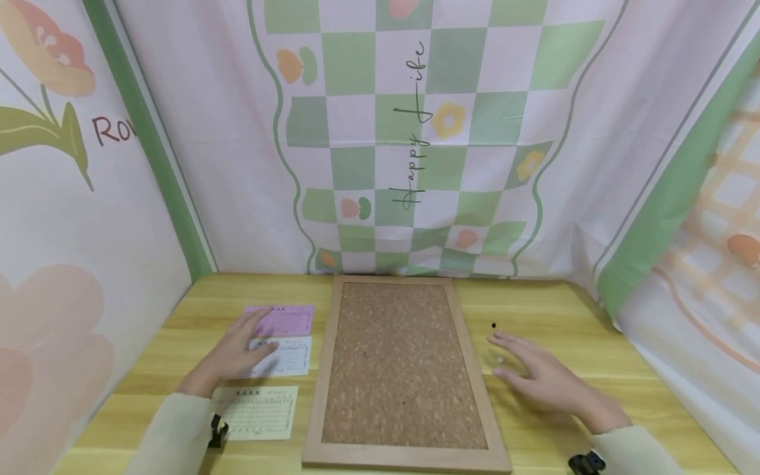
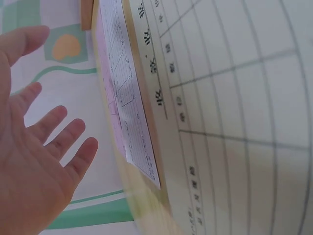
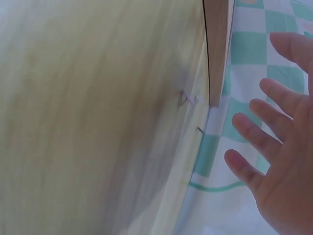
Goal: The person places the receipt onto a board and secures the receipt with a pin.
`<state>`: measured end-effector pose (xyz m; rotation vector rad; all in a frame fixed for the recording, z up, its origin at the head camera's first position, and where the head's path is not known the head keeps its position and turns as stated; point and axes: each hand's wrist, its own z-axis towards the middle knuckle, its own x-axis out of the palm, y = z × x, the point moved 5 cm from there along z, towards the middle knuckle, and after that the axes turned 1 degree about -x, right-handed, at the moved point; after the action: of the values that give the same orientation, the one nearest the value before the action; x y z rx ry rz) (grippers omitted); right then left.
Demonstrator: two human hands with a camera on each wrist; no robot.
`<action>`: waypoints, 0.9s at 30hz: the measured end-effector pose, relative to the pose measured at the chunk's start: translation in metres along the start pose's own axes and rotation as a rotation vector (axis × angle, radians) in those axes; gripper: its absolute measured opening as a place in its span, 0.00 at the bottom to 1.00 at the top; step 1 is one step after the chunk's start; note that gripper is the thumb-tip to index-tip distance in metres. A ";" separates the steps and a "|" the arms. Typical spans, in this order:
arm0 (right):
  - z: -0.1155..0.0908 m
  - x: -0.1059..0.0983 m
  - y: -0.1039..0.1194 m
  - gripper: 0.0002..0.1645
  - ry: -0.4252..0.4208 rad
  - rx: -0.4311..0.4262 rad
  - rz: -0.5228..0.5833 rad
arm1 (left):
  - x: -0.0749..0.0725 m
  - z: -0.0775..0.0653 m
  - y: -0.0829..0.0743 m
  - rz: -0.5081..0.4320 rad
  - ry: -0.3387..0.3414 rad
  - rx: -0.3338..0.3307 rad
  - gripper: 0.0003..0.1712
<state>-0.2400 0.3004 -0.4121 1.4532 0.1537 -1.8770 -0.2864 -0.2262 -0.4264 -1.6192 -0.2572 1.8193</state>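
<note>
My left hand (image 1: pixel 237 349) hovers over the printed slips at the left, its fingers spread and holding nothing. Beneath it are a pink slip (image 1: pixel 293 321) and a white slip (image 1: pixel 295 357); a pale yellow-green slip (image 1: pixel 255 414) lies nearer, by the wrist. In the left wrist view, ruled lines and printed characters show on the yellow-green slip (image 2: pixel 234 98). On the right, my empty right hand (image 1: pixel 543 379) is held above the table, fingers apart. Close to its fingertips are a small black pin (image 1: pixel 493 325) and a small whitish pin (image 1: pixel 500 360).
Between the hands lies a cork board (image 1: pixel 404 363) in a wooden frame (image 1: pixel 317 409). The wood-grain table (image 1: pixel 534 303) ends at a checked curtain (image 1: pixel 404 132) behind. Patterned cloth (image 1: pixel 65 264) hangs at both sides. Two tiny dark spots show on the cork.
</note>
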 end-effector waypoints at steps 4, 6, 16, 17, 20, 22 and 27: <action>0.003 0.006 0.006 0.32 0.003 -0.021 0.002 | 0.001 0.001 0.001 -0.030 0.016 -0.018 0.42; 0.004 0.009 0.008 0.32 0.008 -0.030 0.008 | 0.002 0.002 0.001 -0.037 0.025 -0.030 0.42; 0.006 0.021 0.016 0.34 0.075 -0.045 0.077 | 0.000 0.006 0.002 -0.024 0.011 -0.031 0.40; 0.006 0.022 0.017 0.34 0.091 -0.039 0.091 | 0.000 0.006 0.002 -0.022 0.008 -0.029 0.39; 0.007 0.025 0.018 0.35 0.144 -0.014 0.145 | -0.001 0.007 0.002 -0.012 0.004 -0.028 0.39; 0.007 0.026 0.018 0.35 0.179 -0.003 0.175 | -0.002 0.008 0.002 -0.008 0.002 -0.032 0.39; 0.007 0.029 0.019 0.34 0.231 0.001 0.235 | -0.005 0.013 0.002 -0.015 0.005 -0.050 0.38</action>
<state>-0.2361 0.2698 -0.4286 1.6123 0.0869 -1.5204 -0.2993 -0.2271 -0.4215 -1.6513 -0.3145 1.8103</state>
